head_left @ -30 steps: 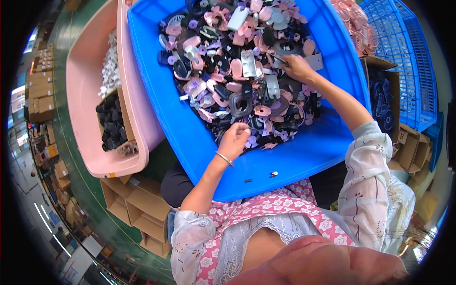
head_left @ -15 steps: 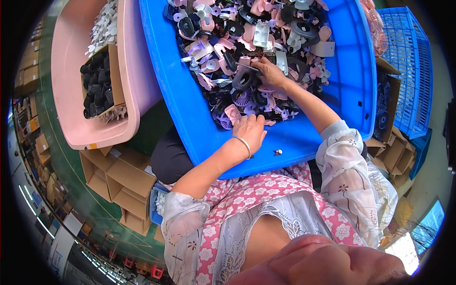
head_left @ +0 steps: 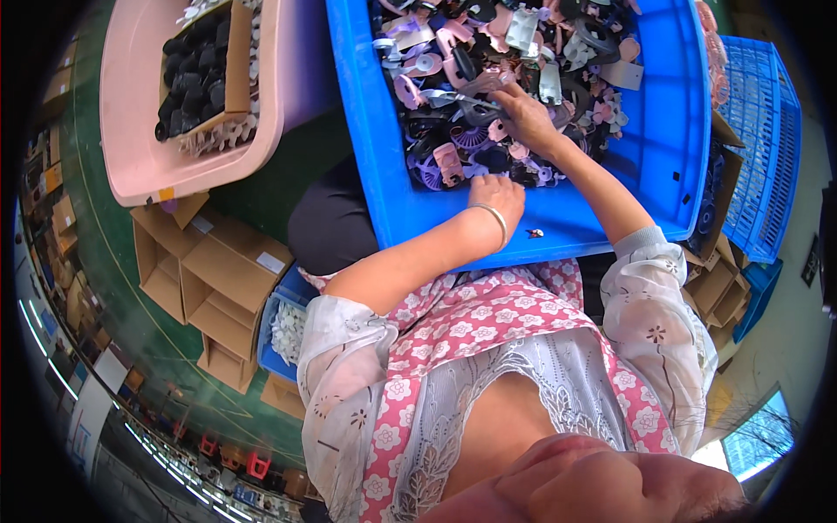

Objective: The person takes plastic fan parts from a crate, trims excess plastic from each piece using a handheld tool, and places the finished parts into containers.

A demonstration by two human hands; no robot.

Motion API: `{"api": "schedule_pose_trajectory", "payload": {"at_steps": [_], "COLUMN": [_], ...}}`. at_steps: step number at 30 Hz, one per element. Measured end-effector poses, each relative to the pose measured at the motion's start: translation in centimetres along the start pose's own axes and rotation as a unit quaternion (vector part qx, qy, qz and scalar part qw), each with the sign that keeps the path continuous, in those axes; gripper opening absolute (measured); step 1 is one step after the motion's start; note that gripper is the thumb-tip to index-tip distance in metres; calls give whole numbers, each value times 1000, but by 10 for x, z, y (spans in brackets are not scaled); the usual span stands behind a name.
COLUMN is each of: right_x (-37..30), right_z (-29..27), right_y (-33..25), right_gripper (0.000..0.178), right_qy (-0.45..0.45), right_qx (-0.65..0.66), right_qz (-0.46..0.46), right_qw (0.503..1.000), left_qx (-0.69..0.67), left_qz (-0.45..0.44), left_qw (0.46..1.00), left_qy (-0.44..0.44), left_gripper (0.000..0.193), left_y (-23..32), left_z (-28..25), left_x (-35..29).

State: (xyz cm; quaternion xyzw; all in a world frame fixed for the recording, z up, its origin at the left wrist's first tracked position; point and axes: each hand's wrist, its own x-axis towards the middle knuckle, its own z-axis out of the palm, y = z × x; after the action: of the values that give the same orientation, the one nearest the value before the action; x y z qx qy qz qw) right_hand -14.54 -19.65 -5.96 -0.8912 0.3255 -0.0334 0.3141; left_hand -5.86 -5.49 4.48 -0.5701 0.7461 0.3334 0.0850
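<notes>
A deep blue bin [head_left: 362, 144] holds a jumbled heap of small plastic parts [head_left: 471, 139] in black, pink, lilac, white and grey. My right hand [head_left: 529, 122] reaches in over the heap, its fingers closed on a dark grey plastic part [head_left: 475, 106] that is smeared by motion. Against the near edge of the heap rests my left hand [head_left: 500, 199], a bangle at its wrist. Its fingers are curled down and their tips are hidden, close to a pink part [head_left: 448, 164]. One tiny piece [head_left: 534, 234] lies apart on the bin's near side.
A pink tub [head_left: 131, 166] to the left contains white pieces and a carton of black parts [head_left: 196, 83]. Cardboard boxes [head_left: 231, 270] and a small blue basket of white pieces [head_left: 288, 327] stand below it. Blue crates [head_left: 763, 148] are at the right.
The whole view has shifted, so the bin sits higher and further right. The right hand's grey part has turned and blurred. My left hand's fingers have curled in more.
</notes>
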Motion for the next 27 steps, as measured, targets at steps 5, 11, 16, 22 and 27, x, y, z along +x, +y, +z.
{"api": "schedule_pose_trajectory", "payload": {"at_steps": [5,11,16,22,27], "right_x": [15,18,8,-4,-4], "right_z": [36,106,128,109,26], "right_y": [-36,-43,-77,-60,-32], "right_gripper": [26,42,48,38,23], "right_qy": [-109,-353,-326,-289,-131], "right_qx": [24,10,-171,-185,224], "right_qz": [-130,-169,-149,-101,300], "right_qw": [985,920,918,934,918], "left_qx": [35,37,43,-3,-41], "left_qz": [-14,-9,-24,20,-32], "left_qw": [999,999,988,993,995], "left_qy": [15,-20,-146,-113,-81], "left_gripper": [34,38,37,28,27], "left_y": [8,10,13,7,-2], "left_z": [4,-7,-11,-21,-22], "left_x": [-7,-14,-14,-15,-24]}}
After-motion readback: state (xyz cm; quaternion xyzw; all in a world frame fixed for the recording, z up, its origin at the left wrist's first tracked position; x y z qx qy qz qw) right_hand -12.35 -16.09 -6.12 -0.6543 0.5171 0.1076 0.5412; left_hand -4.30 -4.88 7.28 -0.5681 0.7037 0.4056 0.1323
